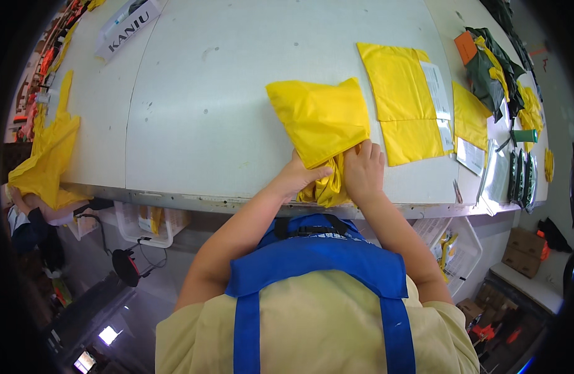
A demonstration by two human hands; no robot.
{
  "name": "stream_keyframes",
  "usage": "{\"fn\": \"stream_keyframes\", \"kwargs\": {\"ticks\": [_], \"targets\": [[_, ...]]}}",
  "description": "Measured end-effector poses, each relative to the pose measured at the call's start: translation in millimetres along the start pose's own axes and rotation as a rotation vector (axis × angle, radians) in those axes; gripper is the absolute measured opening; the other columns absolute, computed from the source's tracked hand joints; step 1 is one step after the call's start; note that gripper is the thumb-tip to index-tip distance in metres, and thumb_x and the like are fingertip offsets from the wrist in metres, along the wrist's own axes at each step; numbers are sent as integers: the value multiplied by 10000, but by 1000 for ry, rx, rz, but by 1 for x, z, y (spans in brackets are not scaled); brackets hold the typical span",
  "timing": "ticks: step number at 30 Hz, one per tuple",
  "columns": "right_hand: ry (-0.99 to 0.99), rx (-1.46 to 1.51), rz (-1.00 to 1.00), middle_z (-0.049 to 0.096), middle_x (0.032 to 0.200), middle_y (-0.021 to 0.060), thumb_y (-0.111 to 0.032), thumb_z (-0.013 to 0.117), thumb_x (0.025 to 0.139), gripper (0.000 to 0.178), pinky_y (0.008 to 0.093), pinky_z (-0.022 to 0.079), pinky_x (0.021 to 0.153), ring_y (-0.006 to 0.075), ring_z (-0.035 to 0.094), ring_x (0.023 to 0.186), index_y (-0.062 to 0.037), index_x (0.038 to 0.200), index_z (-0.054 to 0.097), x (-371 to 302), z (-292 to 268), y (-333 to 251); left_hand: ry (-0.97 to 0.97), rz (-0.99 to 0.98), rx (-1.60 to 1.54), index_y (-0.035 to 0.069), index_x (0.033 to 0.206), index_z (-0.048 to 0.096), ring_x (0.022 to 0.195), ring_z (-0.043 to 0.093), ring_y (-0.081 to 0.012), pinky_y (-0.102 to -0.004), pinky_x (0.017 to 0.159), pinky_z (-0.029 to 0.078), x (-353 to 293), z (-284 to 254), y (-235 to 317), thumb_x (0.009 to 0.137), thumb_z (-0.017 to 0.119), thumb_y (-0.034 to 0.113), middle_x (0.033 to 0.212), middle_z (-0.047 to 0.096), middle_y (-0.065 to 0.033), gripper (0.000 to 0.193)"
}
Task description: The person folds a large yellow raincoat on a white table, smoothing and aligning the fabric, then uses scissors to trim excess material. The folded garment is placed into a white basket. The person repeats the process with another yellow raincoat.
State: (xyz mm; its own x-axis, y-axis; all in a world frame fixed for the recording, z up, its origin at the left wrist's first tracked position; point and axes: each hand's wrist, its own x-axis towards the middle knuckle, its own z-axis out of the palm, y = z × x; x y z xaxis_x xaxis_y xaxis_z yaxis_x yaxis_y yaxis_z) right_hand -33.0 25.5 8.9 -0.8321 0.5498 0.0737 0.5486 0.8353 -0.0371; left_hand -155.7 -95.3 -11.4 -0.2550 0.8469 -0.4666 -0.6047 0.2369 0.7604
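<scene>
A yellow fabric pouch (318, 115) lies near the table's front edge, its wide end pointing away from me. Bunched shiny yellow fabric (327, 189) bulges from below its near edge. My left hand (299, 176) is closed around the left side of the bunch, thumb lying across it. On the other side, my right hand (365, 172) is closed at the pouch's near right corner, its fingers curled and partly hidden by the fabric. Whether the bunch and the pouch are one piece, I cannot tell.
Right of the pouch lie a flat yellow bag (402, 100) and a smaller yellow pouch (471, 118), each with a paper label. Further right are dark green fabric (486, 75) and a green spool (525, 136). Another person's hand (17, 198) touches yellow fabric (53, 149) at left.
</scene>
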Motion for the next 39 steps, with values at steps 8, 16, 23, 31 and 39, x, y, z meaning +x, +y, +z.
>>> {"fn": "stream_keyframes", "kwargs": {"ticks": [8, 16, 23, 31, 39], "targets": [[-134, 513, 62, 478, 1199, 285, -77, 515, 833, 308, 446, 419, 932, 430, 482, 1095, 17, 1123, 560, 4, 16, -2, -108, 15, 32, 62, 1456, 143, 1342, 324, -232, -338, 1091, 287, -3, -20, -9, 728, 625, -39, 1439, 324, -109, 878], [14, 524, -212, 526, 1295, 162, -248, 536, 872, 401, 444, 336, 1039, 359, 434, 1230, -54, 1222, 563, 20, 41, 24, -13, -143, -119, 76, 1466, 121, 1346, 323, -234, -338, 1084, 298, -6, -17, 4, 747, 636, -3, 1446, 316, -113, 888], [-89, 382, -150, 473, 1362, 131, -338, 553, 861, 509, 447, 277, 1080, 334, 388, 1280, -106, 1309, 493, 31, 50, 10, 44, -34, 188, 67, 1470, 100, 1361, 296, -239, -340, 1099, 267, 3, -18, -14, 705, 543, -76, 1451, 307, -122, 896], [-178, 563, -224, 414, 1421, 103, -415, 604, 844, 627, 418, 249, 1102, 299, 346, 1323, -151, 1383, 421, 36, 59, 10, -68, -20, 194, 58, 1471, 115, 1358, 298, -238, -337, 1097, 261, -4, -34, -19, 705, 565, -54, 1441, 324, -126, 895], [-315, 608, -43, 334, 1477, 89, -495, 508, 883, 659, 422, 202, 1123, 290, 271, 1367, -181, 1435, 335, 83, 110, -25, 26, -63, -99, 67, 1472, 122, 1332, 329, -222, -354, 1094, 270, -1, -40, -36, 735, 689, 42, 1444, 333, -116, 930]]}}
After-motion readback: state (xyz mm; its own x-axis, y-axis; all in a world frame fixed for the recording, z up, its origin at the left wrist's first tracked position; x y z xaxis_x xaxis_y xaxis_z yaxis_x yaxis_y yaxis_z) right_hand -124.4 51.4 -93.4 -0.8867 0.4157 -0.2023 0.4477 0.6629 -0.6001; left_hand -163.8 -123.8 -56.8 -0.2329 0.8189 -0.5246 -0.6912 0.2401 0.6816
